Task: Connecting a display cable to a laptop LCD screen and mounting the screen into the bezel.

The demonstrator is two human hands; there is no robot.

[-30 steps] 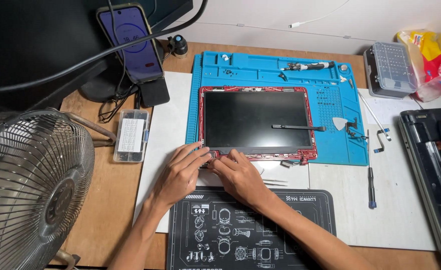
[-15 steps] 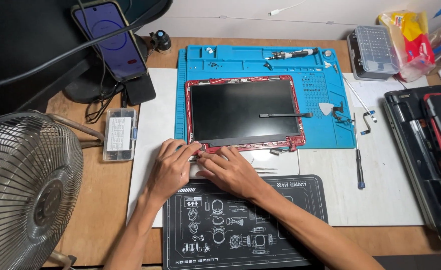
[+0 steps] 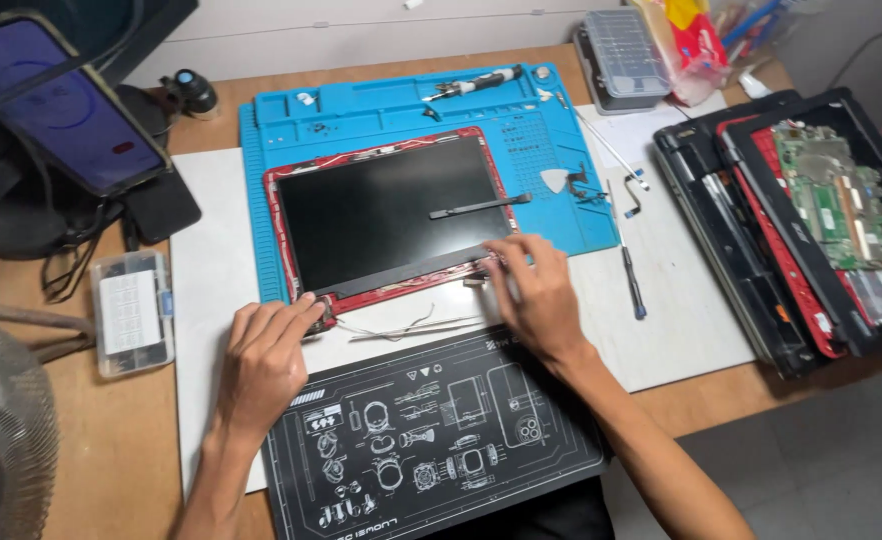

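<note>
A laptop screen lid (image 3: pixel 391 215), a black panel in a red frame, lies flat on a blue silicone mat (image 3: pixel 361 105). A thin black strip (image 3: pixel 481 207) rests on the panel's right side. My left hand (image 3: pixel 266 355) has its fingertips on the lid's lower left hinge corner. My right hand (image 3: pixel 536 295) curls its fingers over the lower right hinge corner. Loose thin cables (image 3: pixel 411 325) trail along the lid's near edge between my hands.
A black printed mat (image 3: pixel 431 430) lies nearest me on a white board (image 3: pixel 201 220). At the right are a screwdriver (image 3: pixel 631 280) and an opened laptop base (image 3: pixel 811 210). A phone on a stand (image 3: pixel 61 110), a small clear box (image 3: pixel 131 310) and a fan (image 3: pixel 1 450) stand at the left.
My hands have spread apart from the middle of the lid's near edge to its two lower corners. The view has shifted right, showing the opened laptop base.
</note>
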